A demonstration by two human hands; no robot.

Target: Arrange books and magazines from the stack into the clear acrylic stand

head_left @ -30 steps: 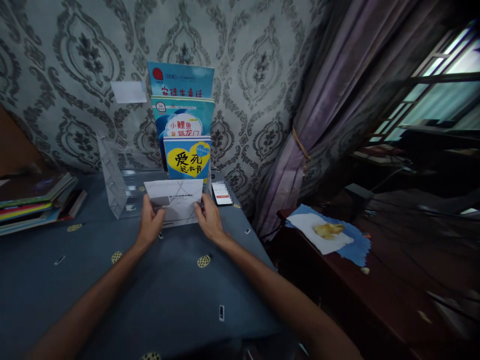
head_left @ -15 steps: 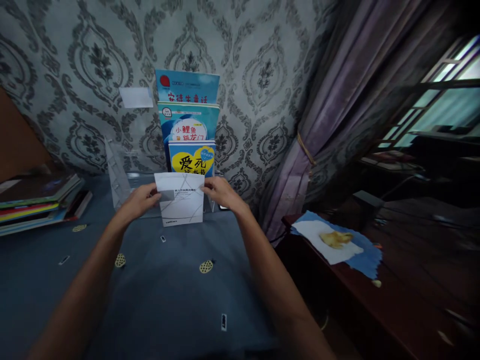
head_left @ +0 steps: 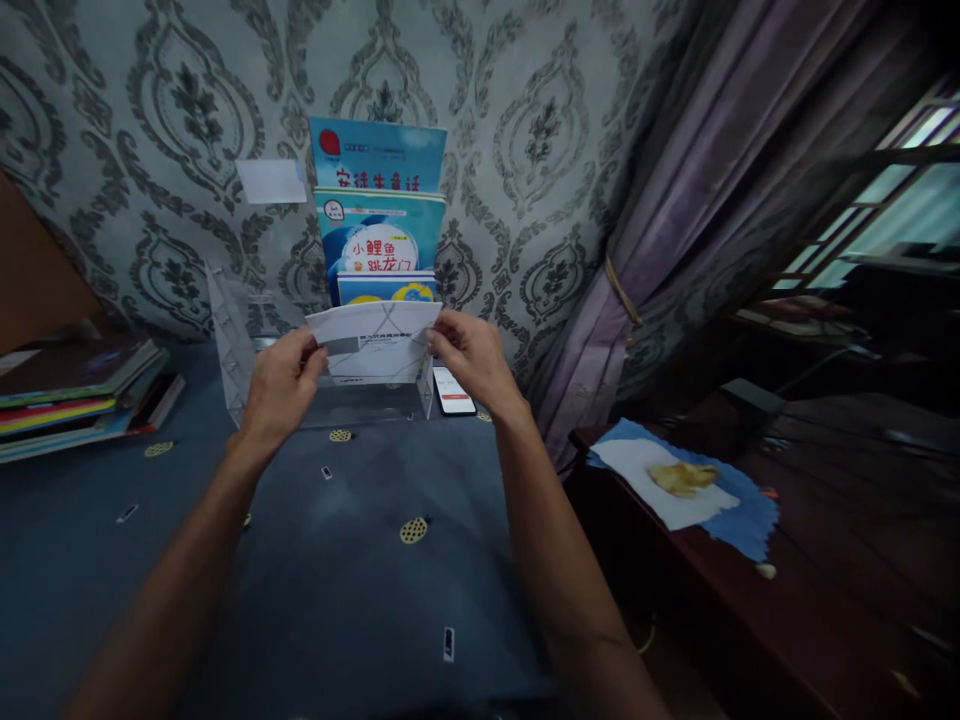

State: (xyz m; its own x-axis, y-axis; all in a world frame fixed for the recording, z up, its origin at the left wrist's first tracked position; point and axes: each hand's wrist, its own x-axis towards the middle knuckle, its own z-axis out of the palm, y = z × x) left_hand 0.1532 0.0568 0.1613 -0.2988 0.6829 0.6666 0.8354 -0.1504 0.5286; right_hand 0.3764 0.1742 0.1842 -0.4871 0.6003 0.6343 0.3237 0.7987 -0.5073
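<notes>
A white booklet [head_left: 379,350] with thin grey lines and dark print is held up by its two sides, its top tilted toward me. My left hand [head_left: 281,385] pinches its left edge, thumb in front. At the right edge, my right hand [head_left: 476,362] grips it the same way. Behind the booklet rises a clear acrylic stand [head_left: 229,345] with stepped tiers. A blue book [head_left: 379,150] stands in its top tier, a teal book [head_left: 382,225] below that. Lower still, a blue and yellow book [head_left: 386,288] is mostly hidden by the booklet.
A phone [head_left: 454,392] with a lit screen lies right of the stand. Stacked books [head_left: 75,395] sit at the left on the dark blue tablecloth [head_left: 330,590]. A blue and white cloth [head_left: 652,475] with peel-like yellow scraps lies on a reddish side table. A purple curtain [head_left: 645,250] hangs beside the wall.
Both hands have raised the white booklet off the table and tilted it, covering more of the blue and yellow book. The phone and the stand's lower front now show more.
</notes>
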